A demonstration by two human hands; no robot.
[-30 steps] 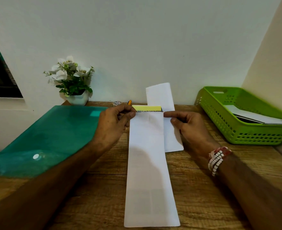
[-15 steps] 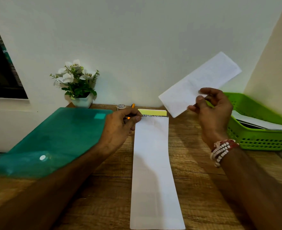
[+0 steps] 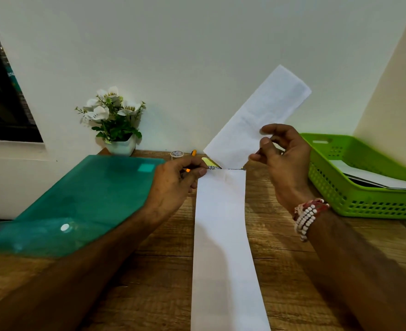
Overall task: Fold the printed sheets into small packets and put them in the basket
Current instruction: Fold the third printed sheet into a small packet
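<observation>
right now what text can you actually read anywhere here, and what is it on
"ESSI": a cut-off fragment on the dark band of the yellow-topped sheet, beside the left hand.
Faint print on the folded sheet in the right hand: too blurred to read.
Papers in the green basket: nothing legible.

Office desk [image 3: 163,271] (folder [image 3: 82,199], paper basket [image 3: 364,201]).

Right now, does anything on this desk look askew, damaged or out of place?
Nothing damaged or spilled. The right hand holds a folded sheet tilted in the air; the long strip lies straight on the desk, its top pinned by the left hand.
</observation>
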